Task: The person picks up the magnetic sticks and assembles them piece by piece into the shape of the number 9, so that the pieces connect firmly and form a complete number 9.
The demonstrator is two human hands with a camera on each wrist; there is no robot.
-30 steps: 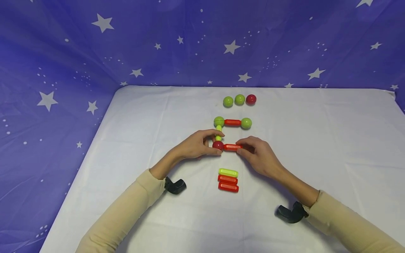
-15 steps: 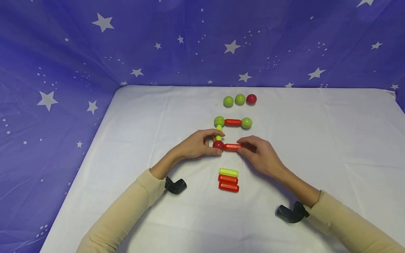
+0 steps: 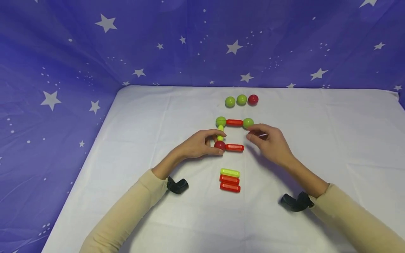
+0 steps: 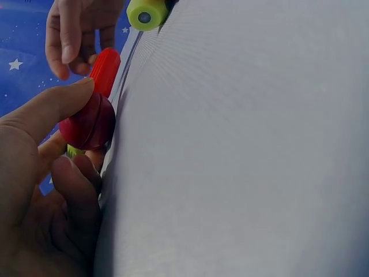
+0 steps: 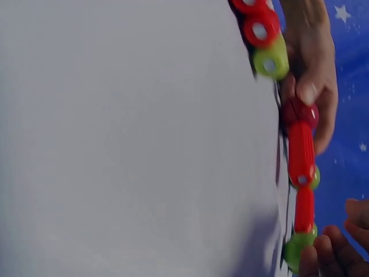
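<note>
My left hand point(image 3: 202, 144) holds the dark red ball point(image 3: 219, 145) at a corner of a joined ball-and-rod shape, thumb in front and fingers behind it. From this ball a red rod point(image 3: 235, 147) points right, its far end free. A yellow-green rod point(image 3: 220, 128), partly covered by my left fingers, links it to a green ball point(image 3: 220, 121) farther back. Another red rod point(image 3: 234, 122) runs from there to a second green ball point(image 3: 248, 122). My right hand point(image 3: 273, 144) hovers by that second ball, fingertips just at its near edge, holding nothing.
Two loose green balls point(image 3: 242, 99) and a dark red ball point(image 3: 253, 99) stand in a row at the back. Nearer me lie a yellow-green rod point(image 3: 230, 172) and two red rods point(image 3: 230, 187), side by side. White cloth covers the table point(image 3: 332, 140); a starry blue curtain point(image 3: 190, 63) hangs behind.
My right hand has let go of the front red rod and moved back and right, to the green ball at the far end. The left hand has stayed on the red ball.
</note>
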